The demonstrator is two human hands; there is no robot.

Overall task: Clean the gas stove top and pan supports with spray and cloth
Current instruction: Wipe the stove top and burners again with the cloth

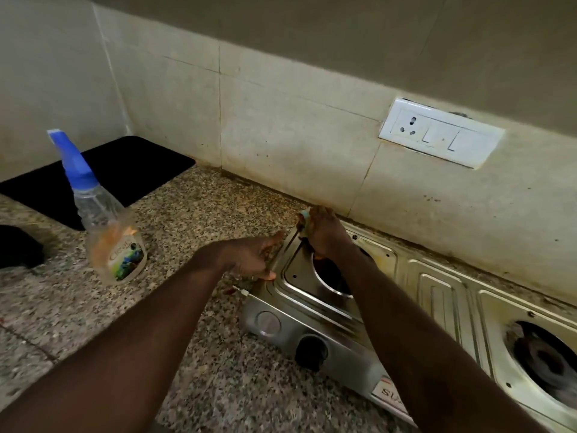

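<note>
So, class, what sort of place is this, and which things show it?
Most likely a home kitchen: a steel gas stove on a speckled granite counter, a blue-topped clear spray bottle beside it.

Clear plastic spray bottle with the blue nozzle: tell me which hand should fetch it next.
Left. The left hand is empty, fingers straight at the steel gas stove's left edge, the side where the clear blue-nozzled spray bottle stands. The right hand grips a crumpled cloth at the stove's far corner.
</note>
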